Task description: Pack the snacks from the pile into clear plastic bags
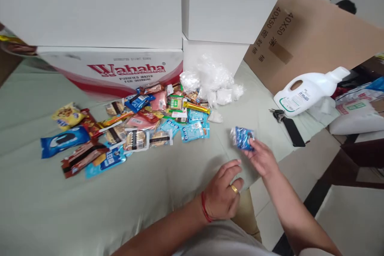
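Note:
My right hand (262, 158) pinches a small blue snack packet (244, 138) in clear crinkled plastic, held above the green cloth. Beside it, to the left and nearer to me, my left hand (223, 190) holds nothing I can see; its fingers are loosely bent and apart, with a gold ring on one and a red cord at the wrist. A pile of wrapped snacks (159, 116) lies beyond both hands to the left. Among them are light-blue sachets (193, 131), wrapped biscuits (135, 140) and a larger blue packet (64, 142). Crumpled clear plastic bags (214, 82) lie behind the pile.
White boxes are stacked at the back, the lowest a Wahaha water carton (126, 72). To the right stand a cardboard sheet (318, 36) and a tilted white detergent bottle (306, 92). Keys (278, 115) and a black phone (294, 132) lie near the cloth's right edge.

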Motion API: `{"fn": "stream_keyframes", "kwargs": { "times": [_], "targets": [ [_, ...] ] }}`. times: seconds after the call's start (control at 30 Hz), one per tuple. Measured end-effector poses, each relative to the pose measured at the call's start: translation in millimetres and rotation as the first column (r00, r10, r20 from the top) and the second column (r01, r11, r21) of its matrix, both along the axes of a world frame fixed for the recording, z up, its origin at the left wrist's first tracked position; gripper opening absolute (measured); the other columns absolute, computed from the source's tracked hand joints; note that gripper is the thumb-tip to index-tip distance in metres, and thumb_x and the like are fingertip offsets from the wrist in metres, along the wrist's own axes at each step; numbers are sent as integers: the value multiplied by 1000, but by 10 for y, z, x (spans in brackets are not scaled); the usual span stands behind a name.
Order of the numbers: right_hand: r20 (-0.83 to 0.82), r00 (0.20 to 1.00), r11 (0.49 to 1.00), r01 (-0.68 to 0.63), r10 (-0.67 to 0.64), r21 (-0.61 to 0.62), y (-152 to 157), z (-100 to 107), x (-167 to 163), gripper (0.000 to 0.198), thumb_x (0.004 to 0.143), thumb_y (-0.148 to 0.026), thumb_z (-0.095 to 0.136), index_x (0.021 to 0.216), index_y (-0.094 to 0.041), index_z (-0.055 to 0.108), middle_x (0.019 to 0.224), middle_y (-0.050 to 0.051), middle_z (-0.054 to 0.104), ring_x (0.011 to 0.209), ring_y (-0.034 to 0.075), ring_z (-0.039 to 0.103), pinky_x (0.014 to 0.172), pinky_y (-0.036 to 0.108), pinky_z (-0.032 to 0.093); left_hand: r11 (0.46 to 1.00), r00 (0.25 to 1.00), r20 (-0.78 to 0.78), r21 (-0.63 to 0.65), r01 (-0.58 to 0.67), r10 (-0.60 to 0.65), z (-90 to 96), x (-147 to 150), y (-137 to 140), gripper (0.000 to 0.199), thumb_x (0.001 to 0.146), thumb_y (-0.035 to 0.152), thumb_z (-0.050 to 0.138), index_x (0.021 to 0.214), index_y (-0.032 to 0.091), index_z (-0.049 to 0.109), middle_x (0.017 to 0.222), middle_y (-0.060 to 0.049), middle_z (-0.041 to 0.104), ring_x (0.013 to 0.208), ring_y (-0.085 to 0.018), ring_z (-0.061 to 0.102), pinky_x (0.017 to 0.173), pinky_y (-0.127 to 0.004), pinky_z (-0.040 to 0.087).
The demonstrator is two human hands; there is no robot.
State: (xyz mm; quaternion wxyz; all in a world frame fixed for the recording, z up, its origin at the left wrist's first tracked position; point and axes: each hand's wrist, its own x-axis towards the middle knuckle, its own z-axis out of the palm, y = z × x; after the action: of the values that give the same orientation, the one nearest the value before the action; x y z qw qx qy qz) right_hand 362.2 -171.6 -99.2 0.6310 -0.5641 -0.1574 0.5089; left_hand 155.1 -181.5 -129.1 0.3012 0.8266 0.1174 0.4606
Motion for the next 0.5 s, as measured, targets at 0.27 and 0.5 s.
{"fn": "stream_keyframes", "kwargs": {
  "times": [0.27,0.5],
  "targets": [
    [333,923,979,202,-194,9,1429,-109,1543,22,69,-15,87,82,-17,70,93,7,74,85,19,71,81,40,65,961,981,-149,-265,82,-125,-444,294,-19,16,73,11,62,87,18,66,110,-17,64,127,-32,55,104,-47,55],
    [429,832,932,356,-352,75,2375,-250,2145,33,66,-16,93,77,-18,62,71,-1,63,65,14,61,60,30,63,432,993,-88,-901,-46,-79,-934,275,124,6,81,19,58,82,22,63,97,-10,67,90,-23,63,80,-34,56]
  ]
}}
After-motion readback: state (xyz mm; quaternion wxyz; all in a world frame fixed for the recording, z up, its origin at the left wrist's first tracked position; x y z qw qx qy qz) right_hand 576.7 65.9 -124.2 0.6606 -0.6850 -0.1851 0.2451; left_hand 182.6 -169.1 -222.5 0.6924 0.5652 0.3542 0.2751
